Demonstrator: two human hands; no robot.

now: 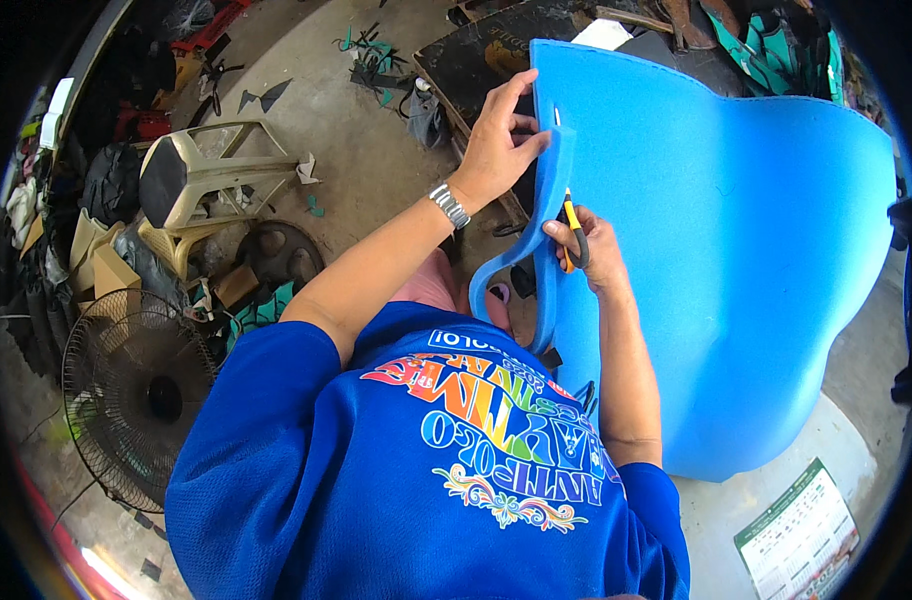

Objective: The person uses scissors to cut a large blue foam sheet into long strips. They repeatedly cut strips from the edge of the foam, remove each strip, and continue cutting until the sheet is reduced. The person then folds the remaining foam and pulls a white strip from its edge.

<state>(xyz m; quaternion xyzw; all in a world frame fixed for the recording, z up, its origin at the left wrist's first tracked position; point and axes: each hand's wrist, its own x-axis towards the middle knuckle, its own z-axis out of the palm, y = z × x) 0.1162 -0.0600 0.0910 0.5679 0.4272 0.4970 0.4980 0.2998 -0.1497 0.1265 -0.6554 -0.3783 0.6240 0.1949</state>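
Note:
A large sheet of bright blue foam (716,250) spreads out on the right, its far side bulging in a wavy curve. At its upper left edge my left hand (498,142) pinches the foam between thumb and fingers. My right hand (601,252) is closed around scissors (578,238) with yellow and black handles. Their blades run along the sheet's left edge, partly hidden by foam, with a metal tip showing near my left thumb. A narrow blue foam strip (496,265) curls away from that edge and hangs in a loop by my lap.
Left stand a stool (166,180) and a wire-caged fan (141,390). Dark and green scraps (376,60) litter the floor. Teal and black pieces (771,50) lie beyond the foam. A printed calendar (801,535) rests on a pale surface at lower right.

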